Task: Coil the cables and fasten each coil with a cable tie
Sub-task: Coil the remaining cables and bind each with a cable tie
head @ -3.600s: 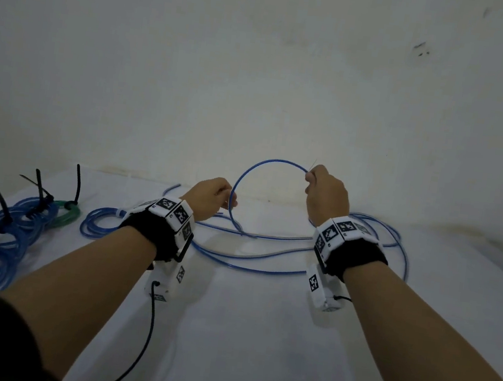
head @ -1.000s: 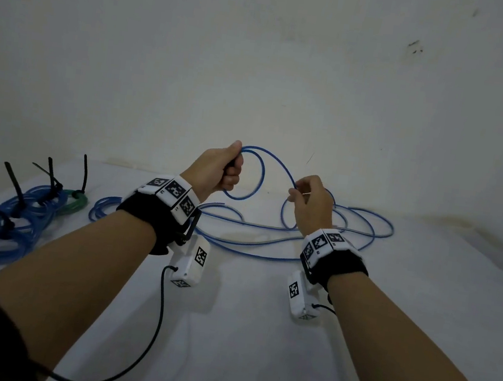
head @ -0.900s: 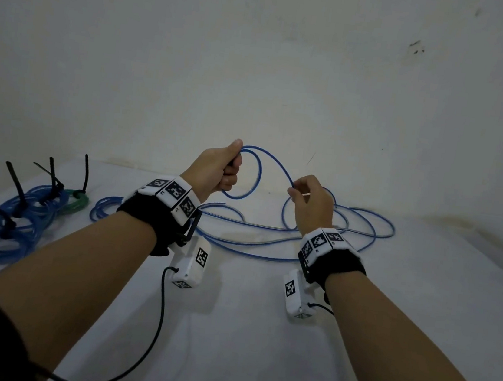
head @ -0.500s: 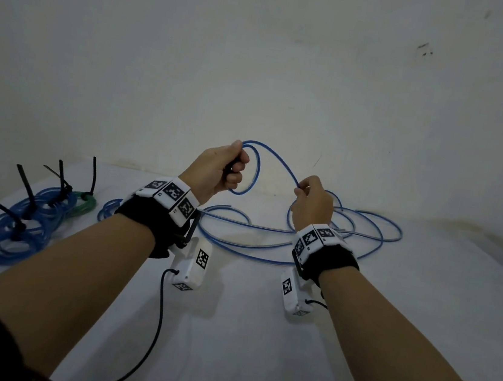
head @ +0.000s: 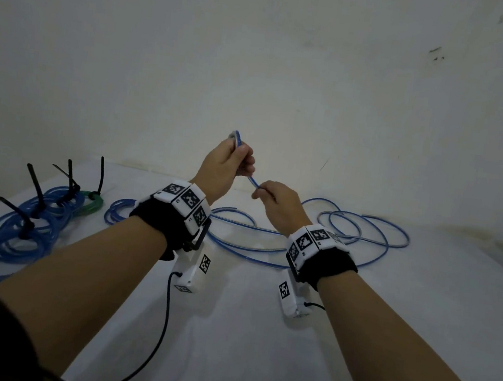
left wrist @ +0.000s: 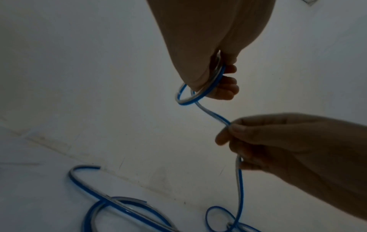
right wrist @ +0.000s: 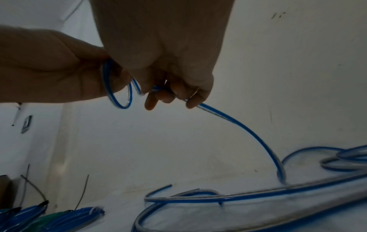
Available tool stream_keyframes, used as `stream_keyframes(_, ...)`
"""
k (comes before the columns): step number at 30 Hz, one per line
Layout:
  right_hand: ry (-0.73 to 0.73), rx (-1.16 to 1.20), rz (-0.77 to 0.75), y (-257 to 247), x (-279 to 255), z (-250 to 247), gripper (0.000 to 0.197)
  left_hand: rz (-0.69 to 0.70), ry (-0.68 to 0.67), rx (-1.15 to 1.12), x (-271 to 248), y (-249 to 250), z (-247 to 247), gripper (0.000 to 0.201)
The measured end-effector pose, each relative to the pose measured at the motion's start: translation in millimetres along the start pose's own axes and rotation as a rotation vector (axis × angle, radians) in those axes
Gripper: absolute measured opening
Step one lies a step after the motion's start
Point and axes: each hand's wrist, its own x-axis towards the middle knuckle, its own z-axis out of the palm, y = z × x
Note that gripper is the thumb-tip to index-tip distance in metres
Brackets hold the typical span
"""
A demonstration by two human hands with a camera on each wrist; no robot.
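Since half a second ago the hands have drawn together and the wide loop between them has shrunk to a short span. In the head view the left hand (head: 224,168), raised, grips a small loop of the blue cable (head: 252,182) in curled fingers, while the right hand (head: 280,205) pinches the same cable just beside it; the rest trails in loose curves on the white table (head: 256,349). Tied blue coils (head: 18,225) with black cable ties (head: 35,183) and a green coil (head: 92,202) lie far left. The left wrist view shows the small loop (left wrist: 190,95) under the left fingers (left wrist: 224,87) and the right hand (left wrist: 278,144) pinching below. The right wrist view shows the right fingers (right wrist: 178,92) closed on the cable (right wrist: 248,133), which arcs down to the table.
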Motion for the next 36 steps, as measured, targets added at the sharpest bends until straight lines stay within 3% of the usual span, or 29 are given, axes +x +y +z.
stream_keyframes(3,-0.018,-0.009,-0.109,-9,-2,3,0.01,0.053,-0.009,0.158,-1,-4,4,0.017)
stream_keyframes(8,0.096,-0.026,-0.133,-9,-6,3,0.018,0.079,-0.022,0.463,-1,-9,2,0.019)
stream_keyframes(13,0.278,-0.297,-0.245,-7,-5,1,0.013,0.058,-0.092,0.641,-2,-10,2,0.021)
stream_keyframes(20,0.411,-0.43,-0.236,8,-9,-4,0.014,-0.075,-0.168,0.6,-3,-2,-5,0.023)
stream_keyframes(23,0.433,-0.377,-0.213,10,-8,-3,0.017,-0.134,-0.219,0.559,-7,2,-4,0.028)
stream_keyframes(27,0.453,-0.334,-0.301,7,-5,-4,0.028,-0.152,-0.266,0.592,-10,1,-3,0.034)
stream_keyframes(36,0.297,-0.216,-0.382,3,2,-16,0.035,-0.119,-0.344,0.644,-16,-4,-10,0.043)
